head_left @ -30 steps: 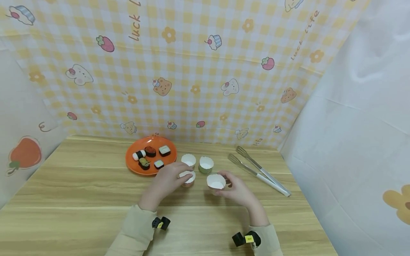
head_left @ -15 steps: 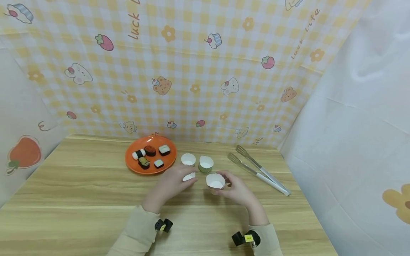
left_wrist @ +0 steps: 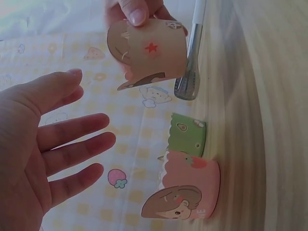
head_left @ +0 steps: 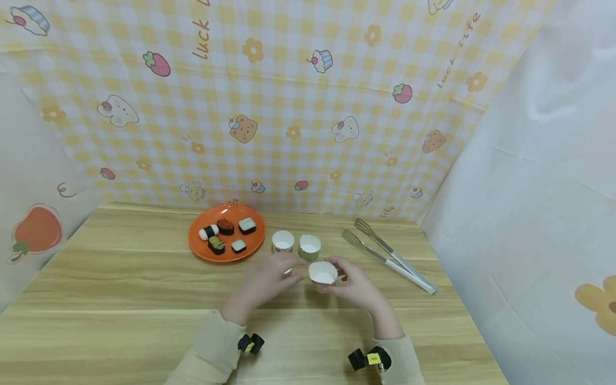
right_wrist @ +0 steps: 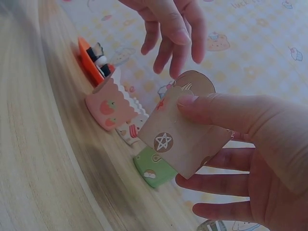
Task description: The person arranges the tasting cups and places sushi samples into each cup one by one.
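My right hand (head_left: 358, 286) holds a light brown paper baking cup (right_wrist: 166, 132), thumb on its near side and fingers on the other, tilted in the right wrist view. My left hand (head_left: 269, 280), its fingers spread and holding nothing, hovers just left of that cup. Below the left hand stands a pink paper baking cup (left_wrist: 202, 178), mostly hidden in the head view. Behind it are a green baking cup (head_left: 309, 247) and a white-lined patterned one (head_left: 283, 240), both upright on the table.
An orange oval plate (head_left: 194, 248) with several sushi pieces (head_left: 247, 225) lies at the back left. Metal tongs (head_left: 409, 276) with slotted ends lie on the wooden table (head_left: 120, 278) at the right. A yellow checked cloth (head_left: 289, 96) hangs behind.
My left hand has drawn away from the pink cup and moved right toward the brown one. The right hand keeps its hold, with the brown cup shifted slightly left.
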A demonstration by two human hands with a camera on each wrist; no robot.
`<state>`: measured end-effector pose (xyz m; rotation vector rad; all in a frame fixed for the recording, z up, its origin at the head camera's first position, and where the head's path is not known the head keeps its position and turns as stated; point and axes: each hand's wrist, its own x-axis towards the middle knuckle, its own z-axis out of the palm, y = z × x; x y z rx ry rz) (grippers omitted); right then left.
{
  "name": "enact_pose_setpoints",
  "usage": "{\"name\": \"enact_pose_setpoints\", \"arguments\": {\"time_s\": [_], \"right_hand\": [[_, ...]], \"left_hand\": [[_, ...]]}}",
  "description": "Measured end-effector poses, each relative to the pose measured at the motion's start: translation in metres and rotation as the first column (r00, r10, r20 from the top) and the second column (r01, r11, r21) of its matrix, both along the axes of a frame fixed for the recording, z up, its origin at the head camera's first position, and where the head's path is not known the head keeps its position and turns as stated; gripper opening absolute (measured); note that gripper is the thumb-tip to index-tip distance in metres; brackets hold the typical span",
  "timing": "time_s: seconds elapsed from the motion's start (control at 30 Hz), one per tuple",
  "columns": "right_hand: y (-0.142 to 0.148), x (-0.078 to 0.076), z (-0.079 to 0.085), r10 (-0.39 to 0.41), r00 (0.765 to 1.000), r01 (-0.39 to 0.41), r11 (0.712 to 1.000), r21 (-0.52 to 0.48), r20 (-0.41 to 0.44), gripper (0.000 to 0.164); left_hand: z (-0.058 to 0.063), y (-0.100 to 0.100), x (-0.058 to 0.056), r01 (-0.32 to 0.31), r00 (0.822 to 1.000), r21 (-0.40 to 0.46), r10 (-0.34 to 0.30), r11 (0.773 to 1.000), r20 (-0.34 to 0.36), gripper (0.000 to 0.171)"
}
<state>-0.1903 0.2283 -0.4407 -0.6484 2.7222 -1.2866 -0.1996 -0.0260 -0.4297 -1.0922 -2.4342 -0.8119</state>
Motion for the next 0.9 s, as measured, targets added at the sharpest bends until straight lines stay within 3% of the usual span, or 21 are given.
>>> {"name": "enact_pose_setpoints", "arguments": {"time_s": [0.17, 0.73, 0.9], "right_hand": [[0.0, 0.001, 0.0, 0.001, 1.0, -0.001, 1.0, -0.001, 0.005, 0.065], [-0.001, 0.001, 0.001, -0.011, 1.0, 0.011, 1.0, -0.011, 0.019, 0.065], [-0.001, 0.001, 0.001, -0.011, 1.0, 0.012, 1.0, -0.006, 0.023, 0.063]], "left_hand": [[0.0, 0.005, 0.004, 0.03, 0.998, 0.0, -0.03, 1.0, 0.049, 0.029], [-0.008, 0.015, 0.006, 0.059, 0.997, -0.049, -0.056, 0.997, 0.054, 0.025], [-0.008, 0.018, 0.007, 0.067, 0.994, -0.058, -0.062, 0.996, 0.088, 0.023]]}}
